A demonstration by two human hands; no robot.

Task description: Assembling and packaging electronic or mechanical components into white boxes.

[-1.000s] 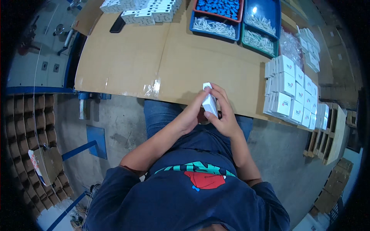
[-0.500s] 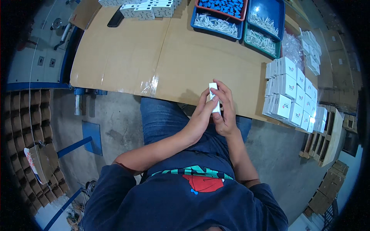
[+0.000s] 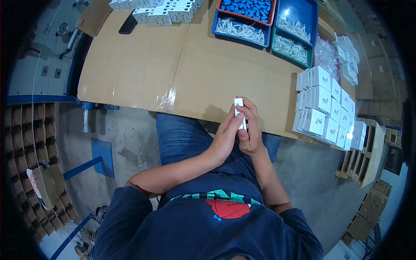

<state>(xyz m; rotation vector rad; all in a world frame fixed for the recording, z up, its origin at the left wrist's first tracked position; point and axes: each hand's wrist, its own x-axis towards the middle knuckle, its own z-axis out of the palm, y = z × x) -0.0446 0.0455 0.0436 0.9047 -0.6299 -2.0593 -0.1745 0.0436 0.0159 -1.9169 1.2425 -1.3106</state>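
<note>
A narrow white box [image 3: 238, 103] is held just above the near edge of a cardboard-covered bench [image 3: 130, 69], its slim side facing up. The fingers of both hands are clamped on it: the left hand [image 3: 223, 141] lays its thumb along the slim side, while the right hand [image 3: 252, 132] wraps the right side, thumb near the closer end. The step in hand appears to be handling this one box between two hands; the next move seems to call for a light, even grip that won't crush it. To the right stand stacked white boxes [image 3: 323, 104]. Beyond, at the bench's far side, sit a red tray [image 3: 272, 14] and a blue tray [image 3: 297, 11], both holding small pieces.
</note>
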